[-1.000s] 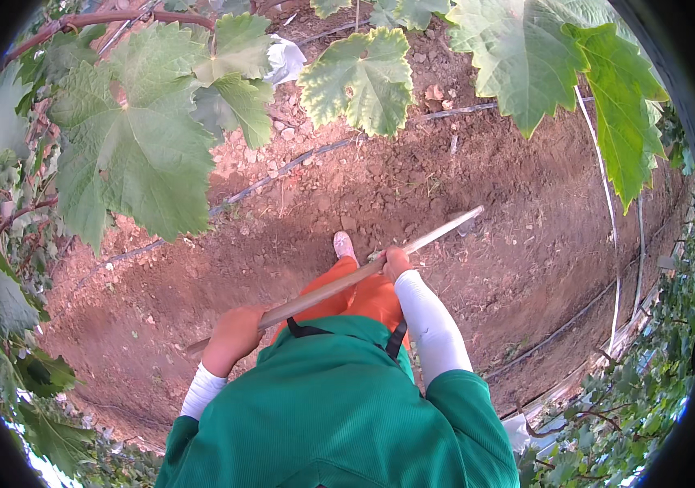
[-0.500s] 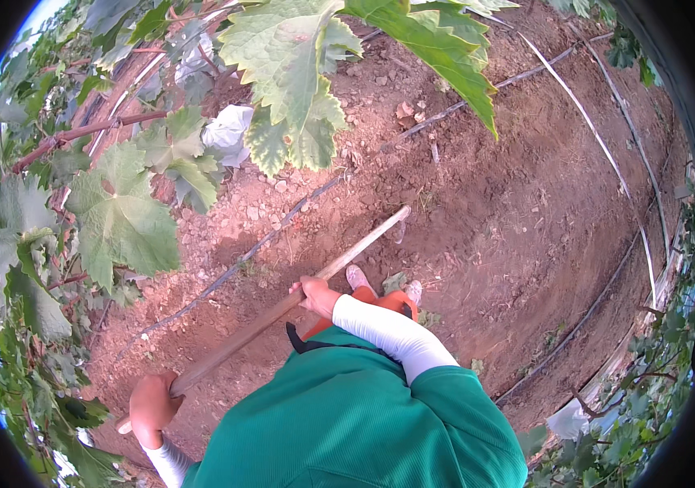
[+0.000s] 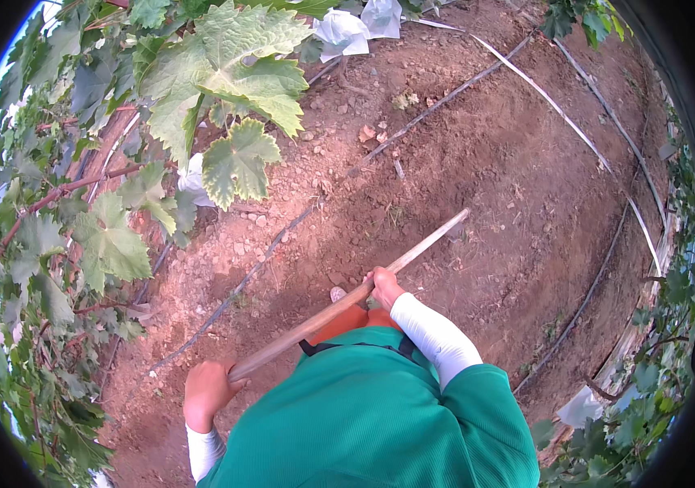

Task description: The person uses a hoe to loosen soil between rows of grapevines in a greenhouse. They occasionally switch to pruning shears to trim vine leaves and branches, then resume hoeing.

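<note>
A long wooden-handled hoe (image 3: pixel 307 328) slants across the front of my body, rising from lower left to upper right. My left hand (image 3: pixel 208 394) is closed round the lower-left end of the handle. Farther up, my right hand (image 3: pixel 384 289) grips the shaft in front of my waist. The far end of the hoe is over the brown soil (image 3: pixel 510 268), where its head is hard to make out against the ground.
Grape vines with broad leaves (image 3: pixel 112 244) crowd the left, some hanging close to view. White bags (image 3: pixel 341 34) hang among them. A dark drip hose (image 3: pixel 242 285) crosses the soil, and a pale strip (image 3: pixel 559 110) curves along the right. More vines (image 3: pixel 656 382) stand at the right edge.
Both hands and the hoe have moved rightward in view, and the hoe's far end now points farther right. My left hand has come nearer my body. The leaves and ground have shifted in view.
</note>
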`<state>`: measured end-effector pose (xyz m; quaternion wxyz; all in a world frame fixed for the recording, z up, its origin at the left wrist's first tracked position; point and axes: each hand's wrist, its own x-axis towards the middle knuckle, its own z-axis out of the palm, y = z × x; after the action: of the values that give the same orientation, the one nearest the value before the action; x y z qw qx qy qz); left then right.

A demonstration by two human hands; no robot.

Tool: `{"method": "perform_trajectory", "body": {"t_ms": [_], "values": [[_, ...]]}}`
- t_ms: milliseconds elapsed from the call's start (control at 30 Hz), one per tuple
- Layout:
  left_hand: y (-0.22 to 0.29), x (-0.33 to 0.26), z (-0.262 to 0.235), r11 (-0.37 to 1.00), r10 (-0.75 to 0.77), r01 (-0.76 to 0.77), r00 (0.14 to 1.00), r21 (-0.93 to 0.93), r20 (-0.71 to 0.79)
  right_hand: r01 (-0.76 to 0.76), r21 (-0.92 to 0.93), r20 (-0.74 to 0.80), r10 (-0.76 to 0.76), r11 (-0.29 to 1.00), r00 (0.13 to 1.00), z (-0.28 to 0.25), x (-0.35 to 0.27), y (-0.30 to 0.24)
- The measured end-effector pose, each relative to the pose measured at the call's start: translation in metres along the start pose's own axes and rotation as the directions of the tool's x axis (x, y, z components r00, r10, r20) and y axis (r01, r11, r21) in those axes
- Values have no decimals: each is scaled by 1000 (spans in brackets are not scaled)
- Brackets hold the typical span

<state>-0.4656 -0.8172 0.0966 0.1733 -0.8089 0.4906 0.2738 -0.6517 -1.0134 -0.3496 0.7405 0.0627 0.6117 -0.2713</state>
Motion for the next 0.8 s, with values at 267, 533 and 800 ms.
{"method": "perform_trajectory", "body": {"t_ms": [267,533,800], "values": [[127,35,18,894,447,-446,894,47,-28,-116,135,42,112,984,993,-116,-3,-71],[170,46,-15,872,480,-463,873,162,-88,-125,134,77,115,983,990,-105,-12,-113],[200,55,-41,851,499,-471,863,230,-78,-96,128,81,86,987,993,-100,-6,-140]]}}
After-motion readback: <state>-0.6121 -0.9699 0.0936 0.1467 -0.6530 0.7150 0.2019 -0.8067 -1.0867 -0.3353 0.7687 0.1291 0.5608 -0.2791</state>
